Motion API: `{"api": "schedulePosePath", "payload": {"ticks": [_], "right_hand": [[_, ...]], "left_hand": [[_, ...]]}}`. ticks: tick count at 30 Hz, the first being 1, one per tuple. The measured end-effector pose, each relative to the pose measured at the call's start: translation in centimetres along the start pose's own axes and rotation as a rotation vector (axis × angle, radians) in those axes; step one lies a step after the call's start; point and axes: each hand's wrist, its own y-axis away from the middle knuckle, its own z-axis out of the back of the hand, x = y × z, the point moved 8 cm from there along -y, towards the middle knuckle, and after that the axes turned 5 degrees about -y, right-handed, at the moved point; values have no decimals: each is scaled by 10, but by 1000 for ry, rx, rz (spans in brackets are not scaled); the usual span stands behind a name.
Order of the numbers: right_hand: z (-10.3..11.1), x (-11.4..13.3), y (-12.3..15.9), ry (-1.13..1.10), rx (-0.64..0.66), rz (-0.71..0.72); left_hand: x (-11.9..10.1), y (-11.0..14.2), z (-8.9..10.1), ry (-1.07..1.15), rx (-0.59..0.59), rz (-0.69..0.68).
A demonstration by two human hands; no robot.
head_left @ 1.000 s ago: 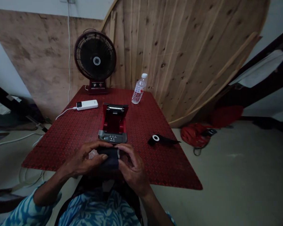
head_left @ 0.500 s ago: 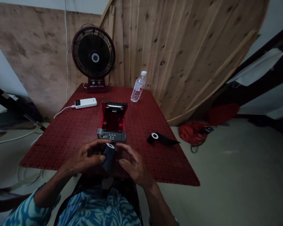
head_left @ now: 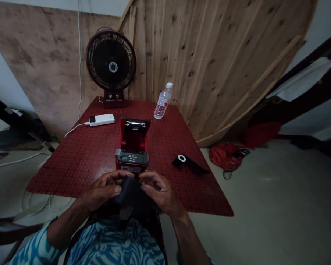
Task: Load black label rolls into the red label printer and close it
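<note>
My left hand is closed around one side of a black roll, which is tilted above the table's near edge. My right hand is on the other side, its thumb and fingers pinched at the dark strip that comes off the roll. Just beyond my fingertips stands a small red and black printer with its lid raised and its inner bay showing. A second black roll with a white core lies on the table to the right, its loose end trailing rightward.
On the red patterned table are a white power bank with a cable, a dark fan and a water bottle. A wooden panel rises behind. A red bag lies on the floor at right.
The black roll has turned in my hands, so its white core end no longer shows and a wider dark strip hangs from it. My right fingers have closed toward the strip.
</note>
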Motion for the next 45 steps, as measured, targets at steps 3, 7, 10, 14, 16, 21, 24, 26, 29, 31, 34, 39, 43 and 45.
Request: {"api": "schedulePosePath", "payload": {"ticks": [3,7,10,14,16,21,24,26,29,31,34,39,43,45], "right_hand": [[0,-3,-2,47,-15,-1],[0,-4,-6,189,-39,34],[-3,3,-8,341,-41,92],[-10,16,-9,465,-25,177],[-11,22,-9,512,-41,224],[-8,48,5,665,-167,392],[2,62,28,661,-350,415],[2,59,39,592,-358,354],[-12,32,42,445,-211,142],[-19,11,41,262,-174,1],[-20,-7,38,11,-215,-103],[-16,4,32,195,-215,-53],[-24,23,28,444,-162,123],[-26,27,28,496,-145,166]], "left_hand": [[3,-2,-6,35,6,-5],[9,0,-5,18,-55,7],[12,2,1,-12,-130,-9],[9,6,4,-167,-214,-33],[9,7,2,-198,-213,-5],[8,12,1,-178,-228,50],[2,15,7,-167,-293,-12],[-2,17,9,-148,-334,-66],[-3,16,1,-96,-343,-102],[0,15,-6,-70,-348,-94],[2,18,-9,-89,-364,-69],[-13,19,-6,-381,-273,-46],[-39,18,-6,-801,-265,-143],[-48,19,-4,-891,-269,-168]]}}
